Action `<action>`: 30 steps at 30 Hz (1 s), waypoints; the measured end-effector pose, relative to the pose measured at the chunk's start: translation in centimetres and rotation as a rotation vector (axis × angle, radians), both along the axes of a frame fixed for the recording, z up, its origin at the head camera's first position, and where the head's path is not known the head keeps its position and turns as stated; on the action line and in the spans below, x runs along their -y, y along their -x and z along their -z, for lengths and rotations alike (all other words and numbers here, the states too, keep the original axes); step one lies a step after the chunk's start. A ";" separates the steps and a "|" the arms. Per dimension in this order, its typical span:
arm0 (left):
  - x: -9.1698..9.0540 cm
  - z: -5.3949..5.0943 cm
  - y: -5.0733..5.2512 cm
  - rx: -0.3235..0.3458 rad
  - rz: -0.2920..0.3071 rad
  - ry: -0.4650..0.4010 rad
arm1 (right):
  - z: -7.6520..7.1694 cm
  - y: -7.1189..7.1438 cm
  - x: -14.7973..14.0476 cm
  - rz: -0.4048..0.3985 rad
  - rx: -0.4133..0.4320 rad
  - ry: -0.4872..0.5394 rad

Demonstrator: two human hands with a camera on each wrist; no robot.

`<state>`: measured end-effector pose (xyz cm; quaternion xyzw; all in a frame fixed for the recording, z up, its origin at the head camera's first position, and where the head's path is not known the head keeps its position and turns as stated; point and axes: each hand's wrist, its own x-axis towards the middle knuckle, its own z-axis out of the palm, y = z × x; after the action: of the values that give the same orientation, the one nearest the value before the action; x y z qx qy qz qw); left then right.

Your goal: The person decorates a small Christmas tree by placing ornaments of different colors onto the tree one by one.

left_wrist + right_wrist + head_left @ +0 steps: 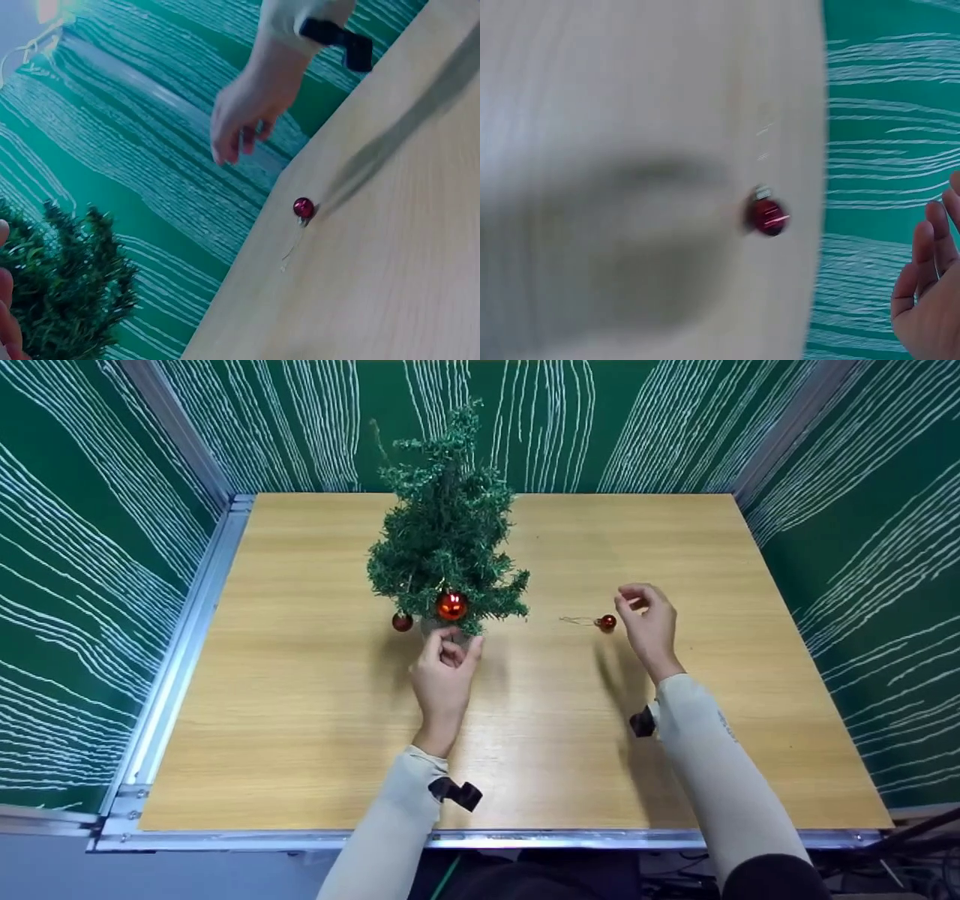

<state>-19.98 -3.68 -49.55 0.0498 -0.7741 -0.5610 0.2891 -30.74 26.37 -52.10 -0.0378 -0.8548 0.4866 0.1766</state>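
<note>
A small artificial Christmas tree (448,529) stands left of the table's middle. From its lower branches hang a shiny red bauble (451,606) and a darker red bauble (403,622). Just in front of the tree's base is my left hand (444,679), fingers bent and thumb apart from them, with nothing seen between; it partly hides the pale pot. Another red bauble (607,623) lies on the table with its thin string loop stretched to the left. My right hand (651,628) hovers beside and above this loose bauble (769,217), fingers loosely bent, not touching it.
The wooden table (315,720) is framed by a metal rail (187,622) on the left. Green panels with white wavy lines (862,547) enclose the back and sides. Cables (922,855) hang beyond the front right corner.
</note>
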 end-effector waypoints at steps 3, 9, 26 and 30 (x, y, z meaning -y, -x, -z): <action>-0.5 0.1 0.3 0.001 -0.024 -0.018 | 1.7 0.5 -0.7 -0.005 0.090 -0.023; -0.8 0.1 0.9 -0.034 -0.074 -0.008 | 4.2 1.2 -1.2 -0.019 0.232 -0.021; -0.7 0.2 1.5 -0.058 -0.084 0.023 | 7.3 1.9 -1.1 0.013 0.332 0.020; -0.8 0.3 1.5 -0.050 -0.068 -0.003 | 7.5 1.9 -1.0 0.031 0.347 0.032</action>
<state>-21.49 -2.90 -49.81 0.0626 -0.7636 -0.5530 0.3273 -32.66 27.33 -59.62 -0.1372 -0.8640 0.4833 0.0332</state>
